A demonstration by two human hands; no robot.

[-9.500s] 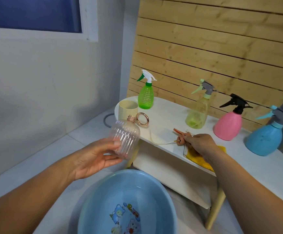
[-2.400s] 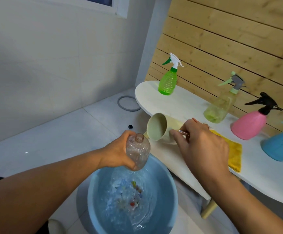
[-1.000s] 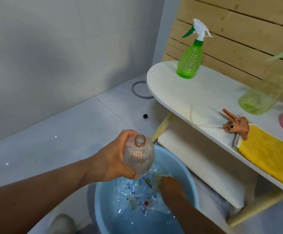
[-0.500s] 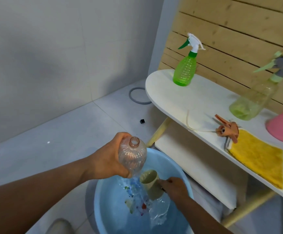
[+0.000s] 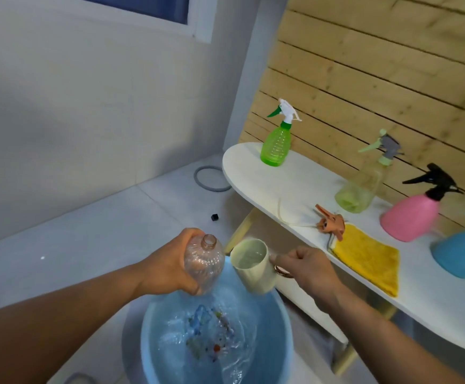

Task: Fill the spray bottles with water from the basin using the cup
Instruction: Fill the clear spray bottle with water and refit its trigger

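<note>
Clear bottle (image 5: 204,266), uncapped, gripped by left hand (image 5: 167,268) above blue basin (image 5: 277,336). Cream cup (image 5: 253,266), water inside, held by handle in right hand (image 5: 307,268), just right of bottle.

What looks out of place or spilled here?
No spill shows. One oddity: the orange spray head lies loose on the white table beside the yellow cloth, off its clear ribbed bottle, which the left hand holds open-necked. The blue basin's water is rippling.
</note>
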